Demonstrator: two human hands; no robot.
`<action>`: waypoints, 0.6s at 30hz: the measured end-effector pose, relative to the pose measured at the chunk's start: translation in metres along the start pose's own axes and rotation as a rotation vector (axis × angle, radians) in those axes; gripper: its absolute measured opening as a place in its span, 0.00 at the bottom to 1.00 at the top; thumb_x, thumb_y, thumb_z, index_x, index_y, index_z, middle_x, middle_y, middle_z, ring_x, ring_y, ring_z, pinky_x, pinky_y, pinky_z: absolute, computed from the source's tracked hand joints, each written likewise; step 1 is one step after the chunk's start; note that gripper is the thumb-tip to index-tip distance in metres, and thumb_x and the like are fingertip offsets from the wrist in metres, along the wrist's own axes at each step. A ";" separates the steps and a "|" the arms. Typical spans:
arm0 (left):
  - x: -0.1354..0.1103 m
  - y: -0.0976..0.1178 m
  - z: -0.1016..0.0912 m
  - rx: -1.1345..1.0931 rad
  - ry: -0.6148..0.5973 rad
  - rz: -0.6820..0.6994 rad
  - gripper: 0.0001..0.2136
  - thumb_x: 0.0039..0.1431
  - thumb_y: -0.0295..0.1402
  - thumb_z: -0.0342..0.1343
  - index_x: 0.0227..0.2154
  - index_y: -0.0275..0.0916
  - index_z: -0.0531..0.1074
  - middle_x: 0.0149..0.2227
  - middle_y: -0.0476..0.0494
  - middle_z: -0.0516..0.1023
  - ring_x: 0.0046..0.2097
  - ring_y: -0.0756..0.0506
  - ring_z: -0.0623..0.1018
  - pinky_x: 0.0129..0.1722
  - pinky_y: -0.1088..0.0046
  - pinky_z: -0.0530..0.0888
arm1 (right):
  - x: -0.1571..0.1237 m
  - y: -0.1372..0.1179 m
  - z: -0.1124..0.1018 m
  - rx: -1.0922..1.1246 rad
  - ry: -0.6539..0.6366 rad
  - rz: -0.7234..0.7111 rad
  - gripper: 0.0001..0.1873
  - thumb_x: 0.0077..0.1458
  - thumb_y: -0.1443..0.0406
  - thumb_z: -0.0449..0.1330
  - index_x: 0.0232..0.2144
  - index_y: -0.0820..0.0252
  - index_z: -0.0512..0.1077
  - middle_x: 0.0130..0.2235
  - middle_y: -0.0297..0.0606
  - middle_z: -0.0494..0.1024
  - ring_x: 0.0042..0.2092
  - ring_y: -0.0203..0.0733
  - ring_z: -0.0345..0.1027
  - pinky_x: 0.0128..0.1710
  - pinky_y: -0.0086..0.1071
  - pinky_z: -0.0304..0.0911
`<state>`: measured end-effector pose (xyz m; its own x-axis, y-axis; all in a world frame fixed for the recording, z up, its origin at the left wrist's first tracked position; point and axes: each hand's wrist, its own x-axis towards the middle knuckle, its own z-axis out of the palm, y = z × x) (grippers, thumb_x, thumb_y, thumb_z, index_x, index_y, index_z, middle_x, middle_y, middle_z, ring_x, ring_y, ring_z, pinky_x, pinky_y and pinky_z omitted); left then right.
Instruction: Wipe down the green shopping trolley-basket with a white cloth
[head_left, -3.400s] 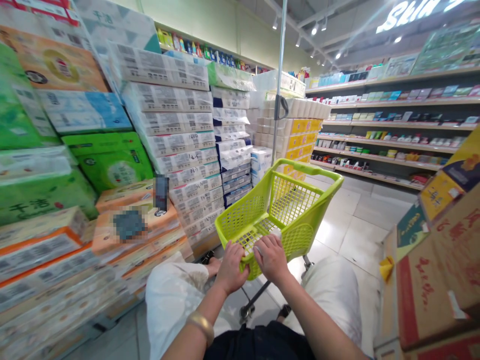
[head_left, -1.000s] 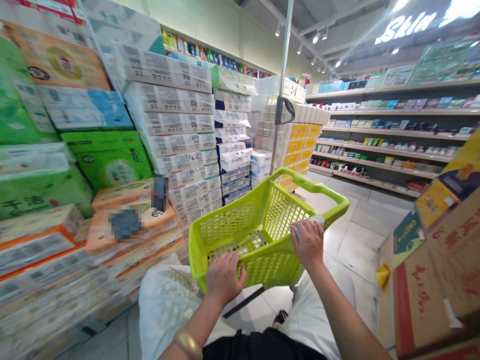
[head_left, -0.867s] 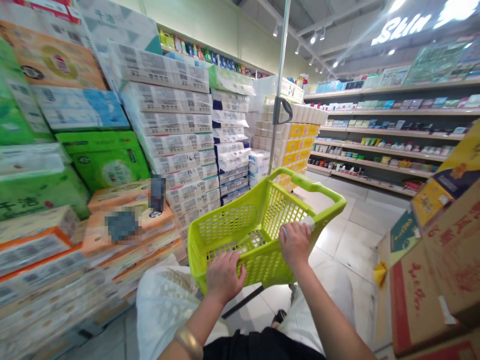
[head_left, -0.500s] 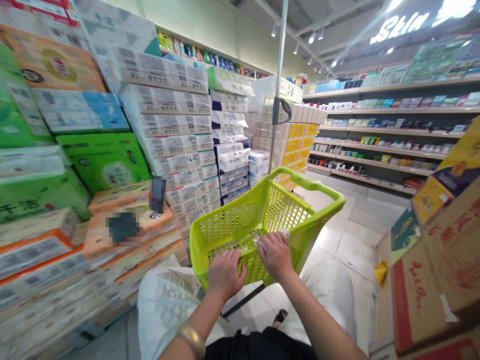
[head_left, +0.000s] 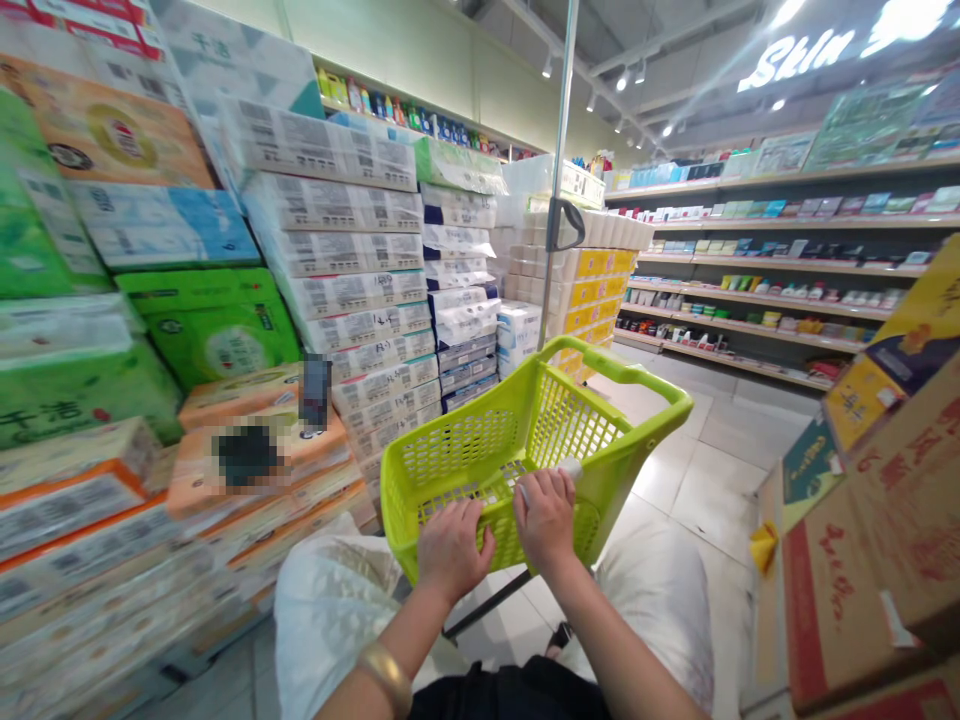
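A lime-green plastic trolley basket stands in front of me, empty as far as I can see. My left hand is closed over its near rim, a gold bangle on the wrist. My right hand is closed on a small white cloth and presses it on the rim beside the left hand. A grey metal pole with a dark handle rises behind the basket.
Tall stacks of packed tissue and toilet paper wall the left side. Cardboard boxes crowd the right. Stocked shelves run along the far right, with a tiled floor aisle between.
My right hand has slid with the white cloth from the basket's right rim back along the near rim to beside my left hand. The left hand has kept its grip.
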<state>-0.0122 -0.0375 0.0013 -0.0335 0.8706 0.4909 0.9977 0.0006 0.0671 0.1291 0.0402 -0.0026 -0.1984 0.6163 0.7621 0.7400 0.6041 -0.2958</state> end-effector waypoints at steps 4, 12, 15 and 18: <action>-0.001 -0.002 0.000 -0.005 0.007 0.008 0.04 0.54 0.33 0.51 0.32 0.42 0.68 0.32 0.45 0.76 0.37 0.42 0.73 0.36 0.65 0.64 | -0.011 -0.019 0.007 0.065 -0.022 -0.024 0.10 0.61 0.64 0.51 0.30 0.54 0.70 0.33 0.36 0.72 0.43 0.43 0.61 0.57 0.41 0.46; -0.003 -0.005 0.002 0.032 0.074 0.036 0.04 0.54 0.32 0.50 0.32 0.41 0.68 0.31 0.44 0.76 0.36 0.43 0.73 0.37 0.65 0.65 | -0.009 -0.010 0.000 0.045 -0.069 -0.107 0.08 0.61 0.64 0.52 0.32 0.54 0.70 0.34 0.35 0.72 0.43 0.42 0.62 0.55 0.39 0.47; -0.003 -0.005 0.001 0.043 0.069 0.054 0.04 0.54 0.32 0.50 0.32 0.41 0.68 0.32 0.44 0.76 0.36 0.42 0.73 0.37 0.65 0.65 | -0.008 -0.005 -0.005 0.050 -0.095 -0.161 0.08 0.62 0.63 0.52 0.33 0.53 0.71 0.34 0.34 0.73 0.42 0.41 0.63 0.54 0.37 0.48; -0.003 -0.004 0.001 0.035 0.063 0.055 0.05 0.55 0.33 0.50 0.33 0.41 0.69 0.32 0.44 0.76 0.36 0.43 0.73 0.37 0.65 0.65 | -0.003 0.009 -0.011 0.026 -0.075 -0.163 0.09 0.62 0.63 0.52 0.34 0.53 0.72 0.34 0.35 0.74 0.42 0.41 0.63 0.54 0.37 0.48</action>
<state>-0.0163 -0.0402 -0.0012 0.0193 0.8372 0.5465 0.9996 -0.0283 0.0082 0.1432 0.0380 -0.0013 -0.3629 0.5445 0.7562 0.6775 0.7114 -0.1871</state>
